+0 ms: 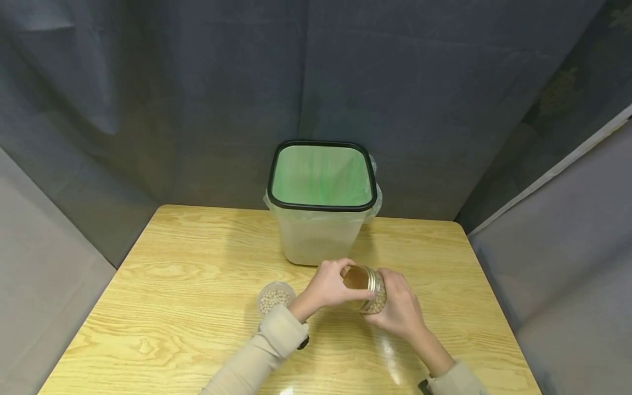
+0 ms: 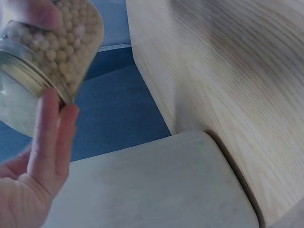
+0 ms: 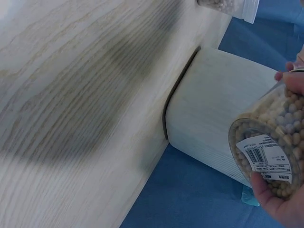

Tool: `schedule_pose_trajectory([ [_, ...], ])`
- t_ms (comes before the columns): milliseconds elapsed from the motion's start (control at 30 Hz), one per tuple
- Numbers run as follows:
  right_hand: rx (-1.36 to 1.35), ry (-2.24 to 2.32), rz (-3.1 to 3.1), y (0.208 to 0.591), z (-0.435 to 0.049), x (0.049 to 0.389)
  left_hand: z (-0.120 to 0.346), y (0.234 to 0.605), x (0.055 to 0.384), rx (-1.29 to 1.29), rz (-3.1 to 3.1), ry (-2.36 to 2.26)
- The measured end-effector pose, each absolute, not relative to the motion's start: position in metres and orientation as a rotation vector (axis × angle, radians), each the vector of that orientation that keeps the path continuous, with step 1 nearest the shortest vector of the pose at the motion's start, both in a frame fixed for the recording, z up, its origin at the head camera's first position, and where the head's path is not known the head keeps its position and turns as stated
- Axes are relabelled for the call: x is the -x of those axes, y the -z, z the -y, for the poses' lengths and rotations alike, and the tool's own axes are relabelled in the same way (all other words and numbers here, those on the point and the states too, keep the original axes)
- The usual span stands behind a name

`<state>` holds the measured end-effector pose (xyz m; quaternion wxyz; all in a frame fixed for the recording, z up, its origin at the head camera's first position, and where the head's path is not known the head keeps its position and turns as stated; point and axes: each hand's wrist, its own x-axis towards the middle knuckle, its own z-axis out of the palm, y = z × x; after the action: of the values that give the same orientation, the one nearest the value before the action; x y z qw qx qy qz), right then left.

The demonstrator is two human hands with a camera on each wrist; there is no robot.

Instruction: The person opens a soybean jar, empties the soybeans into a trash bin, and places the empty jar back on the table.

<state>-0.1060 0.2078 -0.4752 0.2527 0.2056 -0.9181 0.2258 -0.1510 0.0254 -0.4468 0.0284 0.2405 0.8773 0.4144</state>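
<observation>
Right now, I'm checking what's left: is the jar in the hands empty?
No, the right wrist view shows many pale beans through the clear jar.

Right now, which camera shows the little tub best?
The head view. It looks down on the tub, so you can see the pale round bits inside, though a sleeve covers some of its near edge. The right wrist view shows only part, cut off at the top. The left wrist view doesn't show it.

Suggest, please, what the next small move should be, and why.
Perhaps turn the left hand gently at the gold rim of the jar: its fingers touch that rim, while the right hand grips the body, where beans show, and could steady it.
</observation>
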Motion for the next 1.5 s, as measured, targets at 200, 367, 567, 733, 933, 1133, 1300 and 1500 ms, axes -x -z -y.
schedule_pose_trajectory([
  [200,-0.554,-0.625,2.504,0.475,-0.209,0.108,-0.02,0.446,0.15,-0.934,-2.686,-1.185],
  [367,-0.564,-0.616,2.501,0.475,-0.213,0.109,-0.012,0.445,0.153,-1.399,-2.577,-1.076],
  [567,-0.568,-0.615,2.497,0.473,-0.214,0.108,-0.01,0.447,0.156,-1.561,-2.555,-1.137],
  [733,-0.571,-0.614,2.505,0.473,-0.214,0.108,-0.009,0.448,0.156,-1.306,-2.633,-1.251],
  [933,-0.54,-0.722,2.494,0.474,-0.217,0.109,-0.007,0.451,0.156,-1.134,-2.576,-1.42],
  [1133,-0.499,-0.814,2.492,0.475,-0.216,0.108,-0.007,0.45,0.156,-1.111,-2.433,-1.512],
  [1300,-0.471,-0.845,2.495,0.476,-0.215,0.108,-0.008,0.446,0.156,-1.091,-2.462,-1.472],
  [1500,-0.475,-0.92,2.478,0.482,-0.214,0.107,-0.013,0.438,0.156,-1.102,-2.627,-1.274],
])
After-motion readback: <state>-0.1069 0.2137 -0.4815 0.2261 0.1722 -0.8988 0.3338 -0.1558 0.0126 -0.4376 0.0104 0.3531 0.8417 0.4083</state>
